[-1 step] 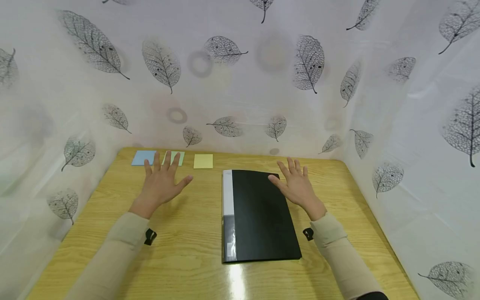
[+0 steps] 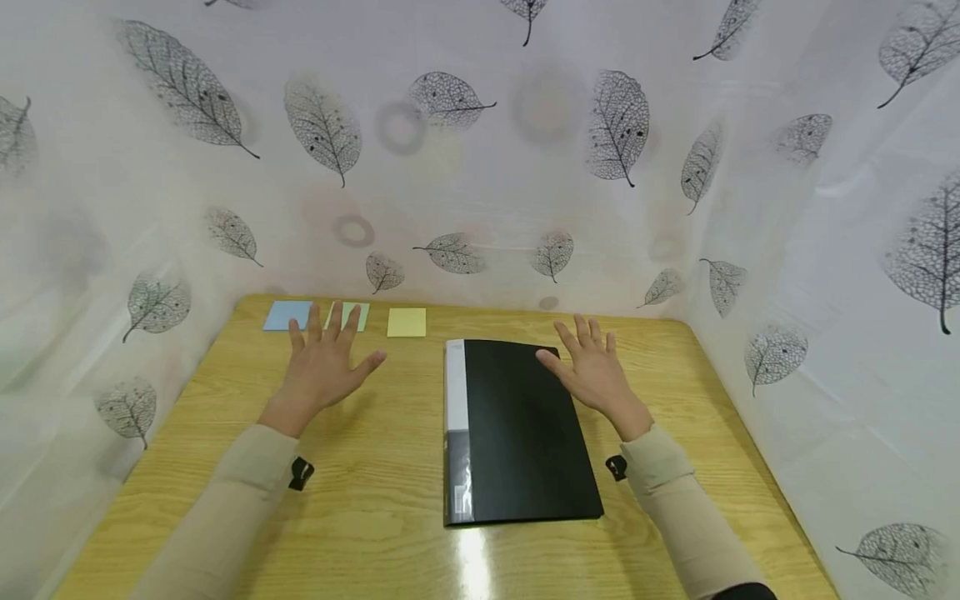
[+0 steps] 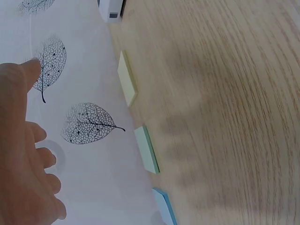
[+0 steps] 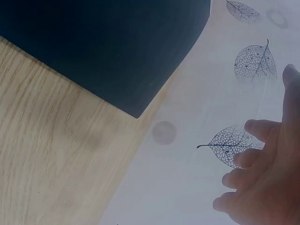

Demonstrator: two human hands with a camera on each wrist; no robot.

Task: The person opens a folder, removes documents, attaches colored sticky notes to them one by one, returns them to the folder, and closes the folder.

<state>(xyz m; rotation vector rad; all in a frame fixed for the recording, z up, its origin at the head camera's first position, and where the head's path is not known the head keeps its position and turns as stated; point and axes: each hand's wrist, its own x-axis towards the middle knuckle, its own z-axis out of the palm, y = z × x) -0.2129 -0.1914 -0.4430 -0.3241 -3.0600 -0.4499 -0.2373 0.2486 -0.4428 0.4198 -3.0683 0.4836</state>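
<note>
A black folder lies closed on the wooden table, its white label strip along the left side. My right hand is held over the folder's upper right edge, fingers spread and holding nothing. To the left, my left hand hovers with spread fingers, also holding nothing. Its fingertips overlap the green sticky-note pad and the edge of the blue pad in the head view. Right of these lies a yellow pad. The left wrist view shows all three pads in a row beyond the hand.
The wooden table runs back to a pale sheet printed with dark leaves, which also rises on the left and right sides. Dark bands show at both wrists.
</note>
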